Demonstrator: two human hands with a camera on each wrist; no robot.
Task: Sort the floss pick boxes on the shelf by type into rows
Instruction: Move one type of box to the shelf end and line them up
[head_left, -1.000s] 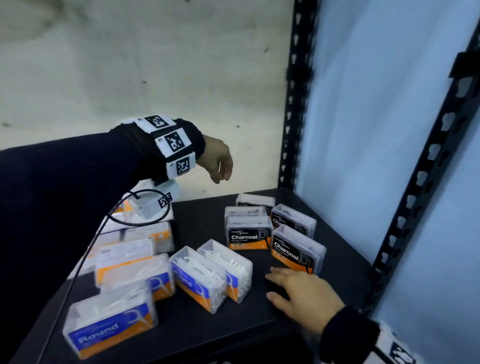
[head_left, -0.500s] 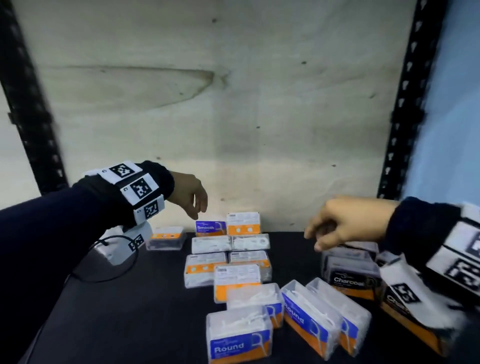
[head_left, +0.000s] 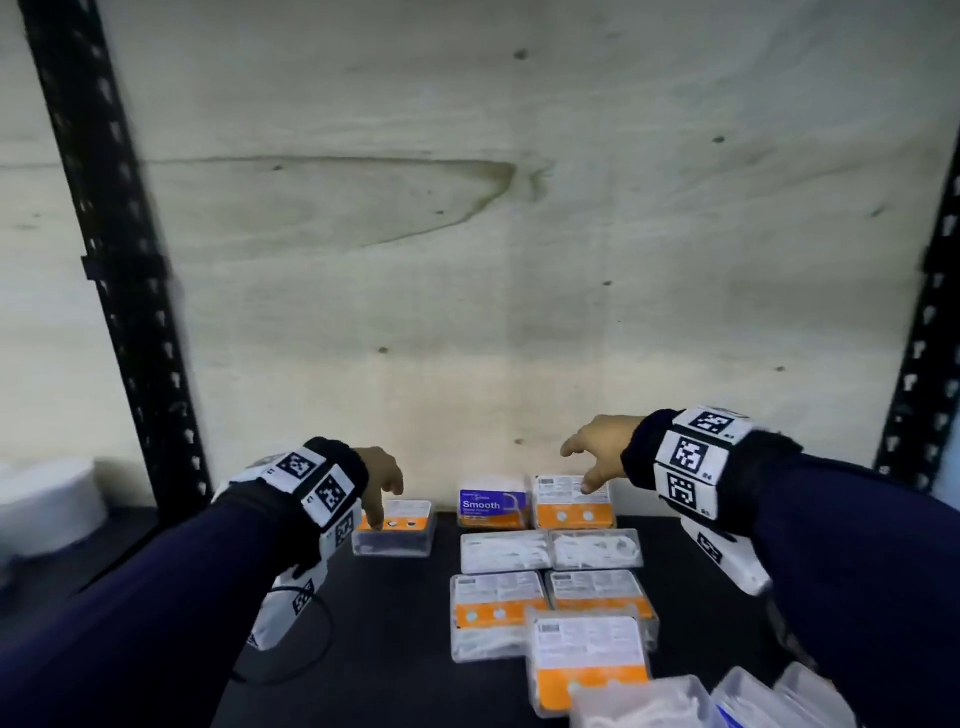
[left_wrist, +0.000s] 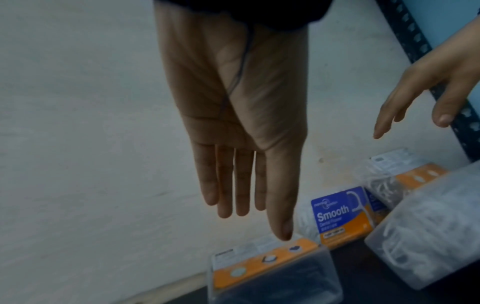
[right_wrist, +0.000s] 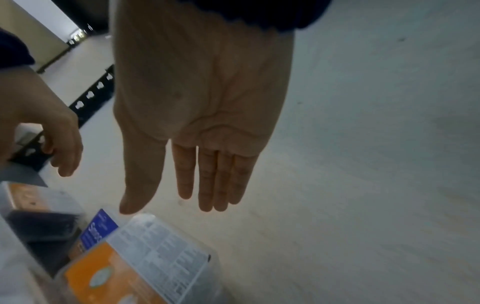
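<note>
Clear floss pick boxes lie on a black shelf (head_left: 395, 623). A dark-filled box (head_left: 395, 530) (left_wrist: 272, 271) sits alone at the back left. My left hand (head_left: 382, 491) (left_wrist: 249, 209) hangs open just above it, fingers straight and pointing down. A blue Smooth box (head_left: 493, 504) (left_wrist: 340, 216) stands at the back wall beside an orange-backed box (head_left: 574, 504) (right_wrist: 145, 265). My right hand (head_left: 587, 460) (right_wrist: 187, 197) hovers open over that orange-backed box, holding nothing. More white-filled boxes (head_left: 550, 551) lie in two columns toward the front.
Black perforated uprights (head_left: 119, 270) stand at the shelf's left and right sides (head_left: 919, 364). A plywood back wall (head_left: 467, 234) closes the rear. A white round object (head_left: 47, 504) sits beyond the left upright. Bare shelf surface lies between the lone box and the front left.
The view swung left from the Charcoal boxes to the back of the shelf. Both hands moved forward and down over the back row, and the right hand's fingers straightened out.
</note>
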